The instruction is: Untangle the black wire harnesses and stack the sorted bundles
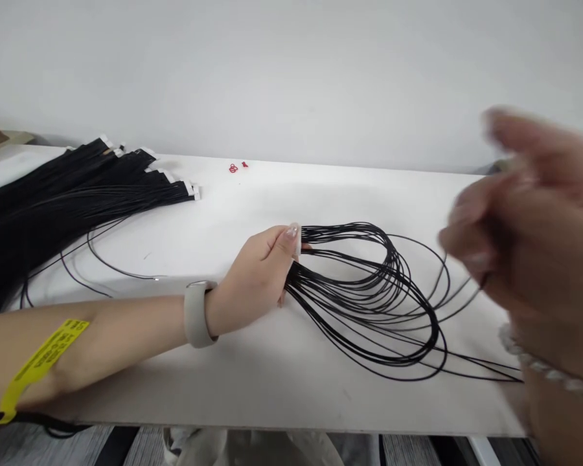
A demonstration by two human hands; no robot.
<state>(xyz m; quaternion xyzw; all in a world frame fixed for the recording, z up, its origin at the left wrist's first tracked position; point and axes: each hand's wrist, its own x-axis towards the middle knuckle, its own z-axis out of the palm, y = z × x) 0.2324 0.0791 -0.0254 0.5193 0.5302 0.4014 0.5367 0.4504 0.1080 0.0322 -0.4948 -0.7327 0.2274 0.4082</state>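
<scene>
My left hand (257, 266) grips a bundle of thin black cords (383, 304) at its gathered end, and the cords spread out to the right in long loops on the white table (291, 200). My right hand (519, 226) is blurred by motion and hangs above the right end of the loops. A few loose cord strands reach towards its fingers, but I cannot tell whether it holds them.
Thick sheaves of black cords (78, 194) with white tape tabs lie at the table's left, with stray strands curving out. Small red pieces (236, 167) lie near the white wall (291, 71). The table's front edge (282, 428) runs below my arm.
</scene>
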